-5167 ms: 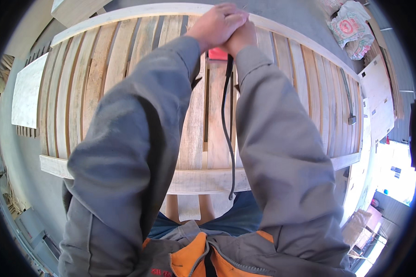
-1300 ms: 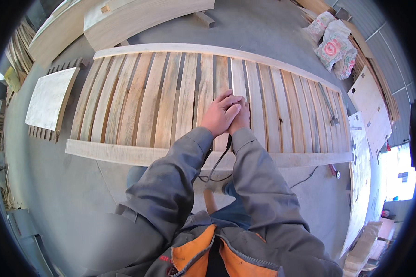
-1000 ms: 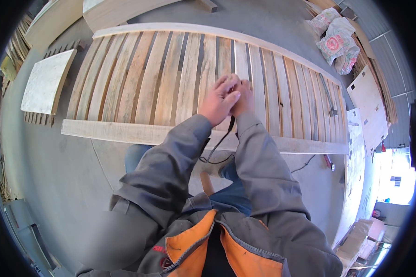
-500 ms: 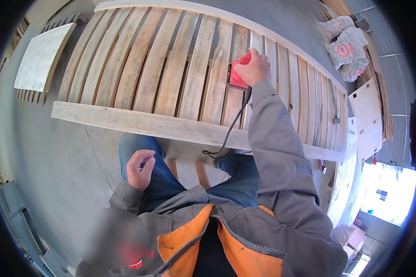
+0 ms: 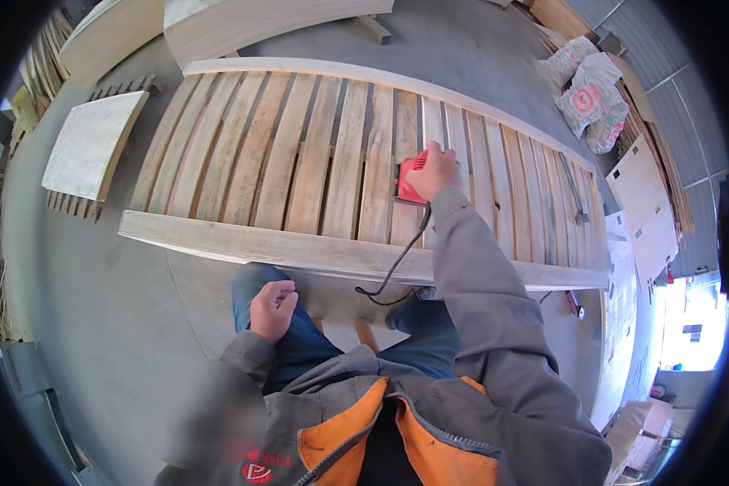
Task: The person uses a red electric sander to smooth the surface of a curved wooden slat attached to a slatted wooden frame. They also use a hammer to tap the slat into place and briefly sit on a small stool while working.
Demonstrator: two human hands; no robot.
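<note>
My right hand (image 5: 437,172) is closed around a red sander (image 5: 411,180), which sits on the wooden slats. A black cord (image 5: 413,240) runs from the sander over the near rail and loops down past it. The slatted wooden frame (image 5: 316,241) lies across in front of me, with pale rails along its near and far sides. By my left knee, my left hand (image 5: 273,310) is loosely closed with its fingers curled, and nothing shows in it.
A hammer (image 5: 573,188) lies on the slats toward the right end. To the left, a pale board (image 5: 93,146) rests on slatted wood. Sacks (image 5: 591,101) and panels (image 5: 644,206) stand at the right. A red tool (image 5: 575,304) is beyond the near rail. Large wooden pieces (image 5: 267,28) stand behind.
The view has tilted, so the frame appears lower. My right hand and the sander have come slightly nearer to me along the slats. My left hand stays by the knee.
</note>
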